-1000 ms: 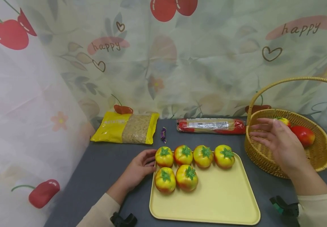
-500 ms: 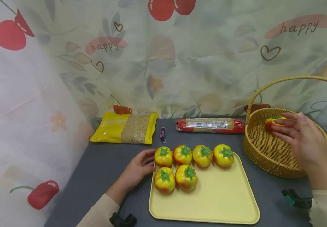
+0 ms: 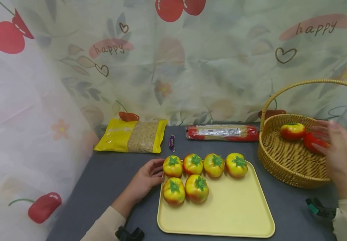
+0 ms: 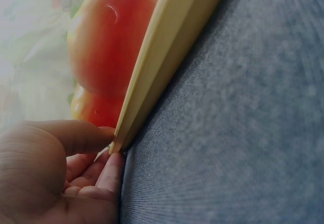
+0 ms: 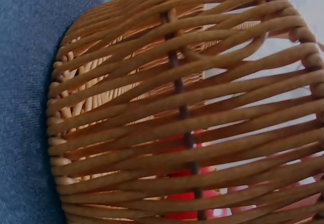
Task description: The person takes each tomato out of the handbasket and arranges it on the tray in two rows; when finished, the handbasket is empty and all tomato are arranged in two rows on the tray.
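Head view: the left hand (image 3: 144, 180) rested on the grey table (image 3: 110, 174), its fingers loosely curled against the near-left edge of the yellow tray (image 3: 221, 214). In the left wrist view the thumb lay on top of the tray rim (image 4: 152, 72) and the fingertips (image 4: 112, 165) sat beneath it, a light pinch on the edge. Just beyond those fingers, six yellow-red toy tomatoes (image 3: 192, 164) stood on the tray, four in the far row and two in the near row, touching one another.

The right hand (image 3: 339, 157) was at the wicker basket (image 3: 281, 167), fingers reaching over its near rim to a red toy fruit (image 3: 313, 141) inside. Whether the fingers were closed round it or only touching it could not be determined. A second tomato (image 3: 292, 131) lay in the basket just beyond and to the left of those fingers. The right wrist view showed only the basket weave (image 5: 177, 107) with red behind it.

Handling judgement: the red fruit appeared smooth, glossy and probably light and hollow; it is likely to slip. Take hold across its widest part, fingers spread on opposite sides.

Farther from both hands, at the back of the table, lay a yellow bag (image 3: 132, 135), a small purple sweet (image 3: 171, 143) and a red noodle packet (image 3: 221, 132).
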Motion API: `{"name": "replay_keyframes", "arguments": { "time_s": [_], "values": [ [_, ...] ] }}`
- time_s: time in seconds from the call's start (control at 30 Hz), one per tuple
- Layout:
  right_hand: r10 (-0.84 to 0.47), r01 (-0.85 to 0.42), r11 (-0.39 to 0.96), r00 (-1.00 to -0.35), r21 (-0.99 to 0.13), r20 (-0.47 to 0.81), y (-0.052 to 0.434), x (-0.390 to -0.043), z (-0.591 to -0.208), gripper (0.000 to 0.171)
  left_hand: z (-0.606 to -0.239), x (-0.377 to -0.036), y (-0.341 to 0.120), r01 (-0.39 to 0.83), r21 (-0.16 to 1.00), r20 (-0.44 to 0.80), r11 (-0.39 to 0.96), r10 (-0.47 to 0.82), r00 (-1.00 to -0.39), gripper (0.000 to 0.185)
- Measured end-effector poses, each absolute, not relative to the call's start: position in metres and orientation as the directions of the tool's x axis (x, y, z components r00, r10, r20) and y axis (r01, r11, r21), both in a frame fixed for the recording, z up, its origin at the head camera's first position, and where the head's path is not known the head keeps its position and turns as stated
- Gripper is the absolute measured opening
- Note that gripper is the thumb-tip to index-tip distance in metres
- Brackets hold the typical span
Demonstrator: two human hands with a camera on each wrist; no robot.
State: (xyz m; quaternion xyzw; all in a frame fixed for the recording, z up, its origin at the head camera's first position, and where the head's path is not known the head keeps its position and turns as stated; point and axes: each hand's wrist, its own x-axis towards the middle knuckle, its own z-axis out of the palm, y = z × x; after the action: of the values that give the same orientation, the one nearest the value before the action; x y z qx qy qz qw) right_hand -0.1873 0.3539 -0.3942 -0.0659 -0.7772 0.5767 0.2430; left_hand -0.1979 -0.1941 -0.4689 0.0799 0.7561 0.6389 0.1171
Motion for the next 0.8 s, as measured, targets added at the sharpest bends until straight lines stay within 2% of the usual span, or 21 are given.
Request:
{"name": "replay_keyframes", "arguments": {
  "time_s": [0.23,0.3,0.47,0.63,0.8],
  "values": [
    [0.434,-0.139,0.293,-0.862,-0.946,0.261,0.3538,-0.1916,-0.3953,0.022,-0.4674,-0.1982,-0.1951,-0.025,0.983,-0.074,0.183,0.269,-0.96,0.064],
    [0.439,-0.072,0.351,-0.868,-0.934,0.232,0.3523,-0.1921,-0.3951,0.035,-0.4674,-0.198,-0.1955,-0.018,0.983,-0.068,0.185,0.272,-0.96,0.064],
    [0.403,0.084,0.532,-0.9,-0.842,0.165,0.35,-0.191,-0.3932,0.084,-0.4704,-0.1984,-0.1959,-0.018,0.985,-0.066,0.174,0.277,-0.958,0.064],
    [0.377,0.099,0.572,-0.913,-0.814,0.154,0.3491,-0.1907,-0.3918,0.091,-0.4723,-0.1985,-0.1957,-0.015,0.986,-0.062,0.167,0.28,-0.958,0.064],
    [0.338,0.063,0.623,-0.921,-0.78,0.196,0.3555,-0.1949,-0.3895,0.092,-0.4694,-0.1973,-0.195,-0.009,0.987,-0.054,0.159,0.283,-0.958,0.063]
  ]
}}
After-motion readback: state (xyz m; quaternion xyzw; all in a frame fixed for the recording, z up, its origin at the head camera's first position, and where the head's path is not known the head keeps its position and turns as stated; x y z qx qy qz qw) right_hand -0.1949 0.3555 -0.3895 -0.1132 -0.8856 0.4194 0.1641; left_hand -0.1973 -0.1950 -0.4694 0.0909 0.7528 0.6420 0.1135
